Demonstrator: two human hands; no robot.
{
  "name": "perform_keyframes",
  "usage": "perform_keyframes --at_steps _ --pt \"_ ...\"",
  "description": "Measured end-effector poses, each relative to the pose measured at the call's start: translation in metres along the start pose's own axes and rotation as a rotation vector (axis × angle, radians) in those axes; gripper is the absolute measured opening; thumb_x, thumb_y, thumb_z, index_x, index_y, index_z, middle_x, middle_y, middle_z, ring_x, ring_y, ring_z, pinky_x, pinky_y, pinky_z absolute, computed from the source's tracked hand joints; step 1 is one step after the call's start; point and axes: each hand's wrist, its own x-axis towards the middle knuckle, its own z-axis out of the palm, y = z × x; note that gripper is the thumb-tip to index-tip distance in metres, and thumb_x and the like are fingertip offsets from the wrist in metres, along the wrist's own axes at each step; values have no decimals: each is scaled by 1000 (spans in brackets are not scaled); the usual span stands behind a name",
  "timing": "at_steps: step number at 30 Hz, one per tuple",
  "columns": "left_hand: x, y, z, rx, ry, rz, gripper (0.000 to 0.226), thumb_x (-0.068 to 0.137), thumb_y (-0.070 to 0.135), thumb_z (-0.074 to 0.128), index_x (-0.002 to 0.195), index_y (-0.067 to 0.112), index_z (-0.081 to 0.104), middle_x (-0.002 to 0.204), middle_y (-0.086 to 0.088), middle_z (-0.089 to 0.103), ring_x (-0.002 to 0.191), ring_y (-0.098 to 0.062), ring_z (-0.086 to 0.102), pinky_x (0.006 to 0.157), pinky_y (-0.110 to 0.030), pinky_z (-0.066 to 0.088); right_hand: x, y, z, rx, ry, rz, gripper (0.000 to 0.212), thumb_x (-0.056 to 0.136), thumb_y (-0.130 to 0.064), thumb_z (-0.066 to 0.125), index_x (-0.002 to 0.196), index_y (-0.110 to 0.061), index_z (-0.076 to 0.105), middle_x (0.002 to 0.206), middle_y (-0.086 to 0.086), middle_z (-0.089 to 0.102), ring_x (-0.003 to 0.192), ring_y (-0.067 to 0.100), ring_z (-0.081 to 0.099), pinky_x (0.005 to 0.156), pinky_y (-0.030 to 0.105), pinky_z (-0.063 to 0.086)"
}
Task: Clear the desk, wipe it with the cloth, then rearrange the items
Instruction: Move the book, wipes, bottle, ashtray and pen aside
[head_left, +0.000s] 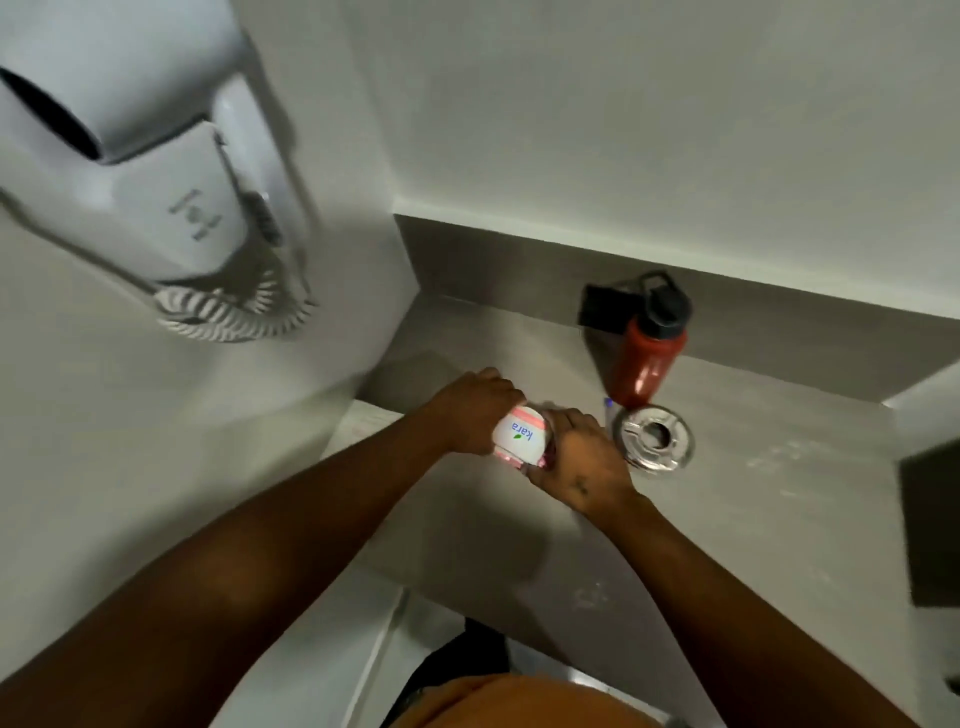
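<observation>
A white and pink pack of wipes (521, 435) with "kara" printed on it sits between both hands over the grey desk (753, 519). My left hand (470, 413) grips its left side. Closed around its right end is my right hand (584, 462). A red bottle (647, 358) with a black cap stands just behind and to the right. In front of the bottle rests a shiny round metal piece (653, 436). No cloth shows.
A small black object (602, 306) leans at the back ledge behind the bottle. A white wall-mounted hair dryer (156, 182) with a coiled cord hangs on the left wall. A dark panel (930, 525) stands at the desk's right edge.
</observation>
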Motion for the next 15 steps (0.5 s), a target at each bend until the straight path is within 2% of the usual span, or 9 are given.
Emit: perform_keyframes --at_steps 2,6,8,11,13,15 --pt "-19 -41 -2 -98 10 -122 73 73 48 81 133 18 53 131 -5 60 123 -26 50 104 -41 44 35 -34 16 7 -16 -51 86 69 -53 76 143 -22 44 134 5 58 119 25 58 103 38 48" --pt "-41 -109 3 -180 62 -307 70 77 34 77 139 18 48 139 -9 53 130 -29 48 107 -44 41 96 -84 45 19 -59 -82 87 70 -50 78 142 -18 44 136 8 56 123 28 55 107 37 43" --pt "-44 -136 9 -185 41 -341 72 79 31 75 142 16 45 143 -11 49 134 -32 43 110 -46 39 122 -100 56 25 -96 -98 89 71 -50 78 145 -18 40 140 9 53 127 30 52 109 40 40" --pt "-39 -163 18 -139 35 -329 69 82 30 74 143 13 46 145 -10 50 135 -31 43 117 -46 32 148 -108 71 46 -128 -109 86 72 -49 77 146 -28 38 141 4 52 127 27 50 109 39 38" --pt "-31 -171 25 -176 57 -339 62 84 24 72 141 13 49 143 -9 52 133 -29 46 117 -41 32 159 -107 78 60 -137 -89 83 70 -51 77 142 -31 41 135 0 55 122 24 53 106 38 41" --pt "-26 -171 30 -217 57 -376 55 87 17 69 139 12 51 143 -11 52 133 -29 46 113 -40 36 162 -105 83 86 -97 -91 79 67 -65 68 135 -30 47 124 -1 60 112 21 57 99 37 47"
